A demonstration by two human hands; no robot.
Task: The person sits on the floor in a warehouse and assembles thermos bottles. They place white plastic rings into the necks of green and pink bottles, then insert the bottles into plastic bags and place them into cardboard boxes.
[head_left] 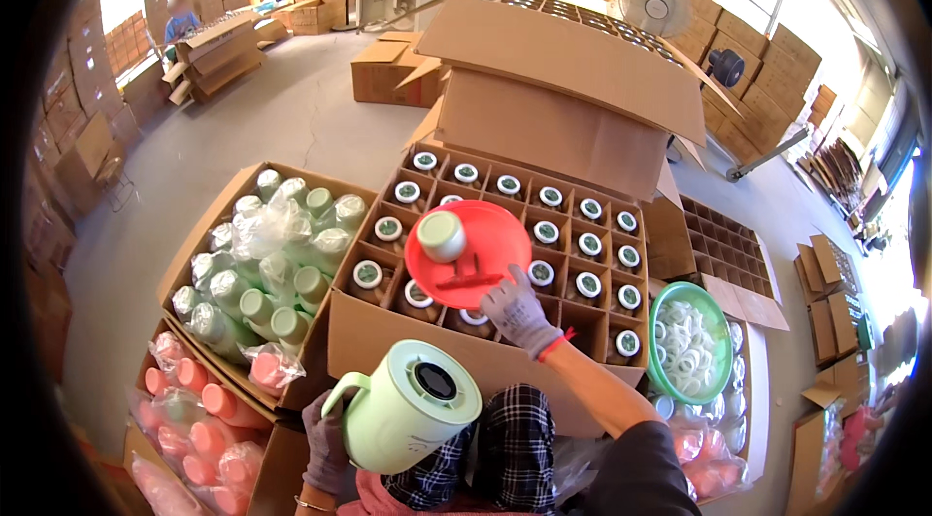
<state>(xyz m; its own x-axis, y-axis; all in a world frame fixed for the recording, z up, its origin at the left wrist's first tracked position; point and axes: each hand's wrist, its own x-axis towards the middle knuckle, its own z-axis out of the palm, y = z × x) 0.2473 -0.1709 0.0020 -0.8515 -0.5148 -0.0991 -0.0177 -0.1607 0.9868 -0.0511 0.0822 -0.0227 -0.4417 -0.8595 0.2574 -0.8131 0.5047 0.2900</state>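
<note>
A pale green thermos jug with a loop handle and a dark round opening in its top is tilted above my lap. My left hand, in a grey glove, closes on its handle side; some fingers are hidden behind the jug. My right hand, gloved too, is closed at the near right rim of a shallow red plate. On that plate rest a pale green cup-shaped lid and dark red slim pieces I cannot make out. Beneath it stands a divided carton of white-rimmed round tops.
At left, one carton holds wrapped green jugs, another pink ones. A green basket of white rings stands at right, beside an open divided carton. Behind are a large carton, a fan and a person.
</note>
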